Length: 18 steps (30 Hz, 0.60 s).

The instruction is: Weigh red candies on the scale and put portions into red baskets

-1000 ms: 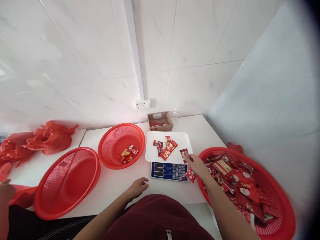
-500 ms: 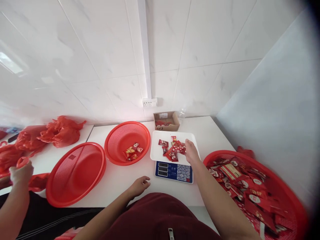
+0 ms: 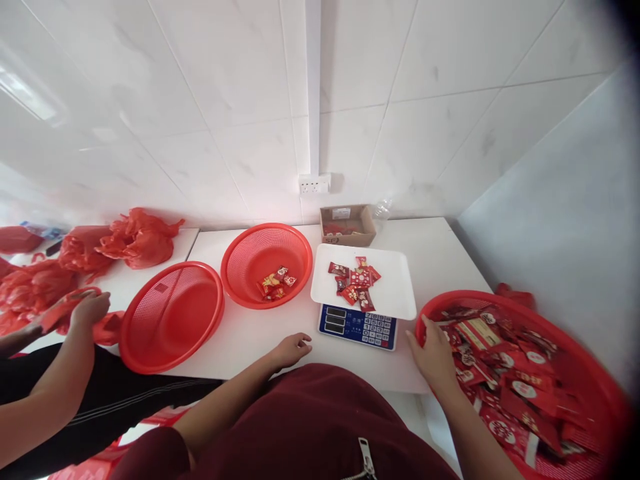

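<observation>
My right hand (image 3: 434,353) rests on the near left rim of a large red basket (image 3: 590,373) full of red candy packets (image 3: 510,380); its fingers are curled over the edge and I cannot make out anything in them. My left hand (image 3: 293,349) lies on the white table (image 3: 260,333) with fingers loosely curled and holds nothing. Between my hands stands a blue scale (image 3: 358,326) whose white tray (image 3: 395,293) carries several red candy packets (image 3: 356,285).
A small red basket (image 3: 267,248) with a few candies and an empty larger red basket (image 3: 170,313) sit to the left. A cardboard box (image 3: 347,225) stands by the wall. Another person's hands (image 3: 87,310) handle red plastic bags (image 3: 135,237) at far left.
My right hand put a packet on the scale tray, then drew back right to the big basket's rim. My left hand stayed put. The other person's hand moved among the red bags.
</observation>
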Motion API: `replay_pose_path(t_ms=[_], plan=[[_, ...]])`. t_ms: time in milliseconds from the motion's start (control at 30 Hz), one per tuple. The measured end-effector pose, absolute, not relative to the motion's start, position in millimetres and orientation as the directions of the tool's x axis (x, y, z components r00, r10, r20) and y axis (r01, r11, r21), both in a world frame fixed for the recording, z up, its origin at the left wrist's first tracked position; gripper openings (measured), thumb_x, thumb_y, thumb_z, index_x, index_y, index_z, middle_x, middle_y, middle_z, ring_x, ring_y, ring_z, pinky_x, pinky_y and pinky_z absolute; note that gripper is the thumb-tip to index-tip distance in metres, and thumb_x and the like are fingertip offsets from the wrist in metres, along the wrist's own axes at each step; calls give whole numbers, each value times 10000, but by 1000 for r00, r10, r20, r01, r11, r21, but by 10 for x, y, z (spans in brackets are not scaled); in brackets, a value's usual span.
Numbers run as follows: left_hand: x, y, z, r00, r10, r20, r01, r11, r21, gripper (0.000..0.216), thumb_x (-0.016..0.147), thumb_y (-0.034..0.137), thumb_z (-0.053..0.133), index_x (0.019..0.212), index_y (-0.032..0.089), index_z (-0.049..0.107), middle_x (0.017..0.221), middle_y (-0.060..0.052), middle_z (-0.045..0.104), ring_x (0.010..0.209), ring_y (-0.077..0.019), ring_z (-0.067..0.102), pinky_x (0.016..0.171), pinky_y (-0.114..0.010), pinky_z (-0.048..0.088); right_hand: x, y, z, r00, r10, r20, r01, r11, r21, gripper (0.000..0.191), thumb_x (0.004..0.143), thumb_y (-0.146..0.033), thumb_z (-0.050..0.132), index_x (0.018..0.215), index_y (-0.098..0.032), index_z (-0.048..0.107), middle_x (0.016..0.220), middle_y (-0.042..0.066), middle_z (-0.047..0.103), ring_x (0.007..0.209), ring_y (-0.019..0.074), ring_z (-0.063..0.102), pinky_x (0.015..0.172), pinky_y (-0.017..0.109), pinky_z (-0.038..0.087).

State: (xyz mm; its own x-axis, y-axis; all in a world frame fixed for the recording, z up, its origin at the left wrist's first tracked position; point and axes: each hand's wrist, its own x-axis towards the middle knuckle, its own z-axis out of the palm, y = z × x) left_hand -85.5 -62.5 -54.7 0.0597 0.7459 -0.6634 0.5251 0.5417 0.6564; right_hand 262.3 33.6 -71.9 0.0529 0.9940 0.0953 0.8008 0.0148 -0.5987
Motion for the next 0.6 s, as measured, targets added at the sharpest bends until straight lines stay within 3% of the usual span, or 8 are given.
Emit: replay_pose_path(t_ms=[133, 233, 433, 600], plan=[[-812, -569, -507, 75, 733, -677, 546, 538, 642, 468, 834, 394, 514, 1233, 158, 582, 1031, -65, 681, 893, -185, 600, 794, -276, 452, 2583, 209, -827, 47, 998, -43, 819, -63, -570, 740, 844, -449, 394, 1464, -67, 264, 1459, 225, 402, 1332, 336, 397, 1045, 479, 369], [-803, -551, -482, 84, 726, -682, 563, 530, 634, 464, 840, 391, 515, 1236, 158, 582, 1053, -65, 674, 877, -177, 603, 791, -271, 450, 2549, 213, -816, 54, 995, -82, 810, -91, -579, 766, 837, -432, 399, 1488, -74, 211, 1484, 230, 369, 1339, 342, 395, 1024, 481, 389], [-792, -544, -486, 94, 710, -698, 577, 533, 619, 435, 854, 380, 519, 1228, 166, 581, 1051, -56, 675, 896, -177, 602, 804, -274, 447, 2579, 226, -797, 65, 991, -117, 800, -122, -587, 764, 831, -410, 418, 1496, -101, 203, 1466, 227, 399, 1325, 339, 417, 1008, 487, 403], [-787, -546, -504, 88, 705, -704, 546, 557, 626, 341, 904, 361, 558, 1195, 187, 585, 1102, -52, 648, 965, -192, 608, 866, -332, 489, 2486, 171, -689, 49, 998, 49, 892, -21, -452, 636, 850, -387, 430, 1430, -132, 369, 1471, 213, 390, 1362, 367, 339, 1053, 537, 340]])
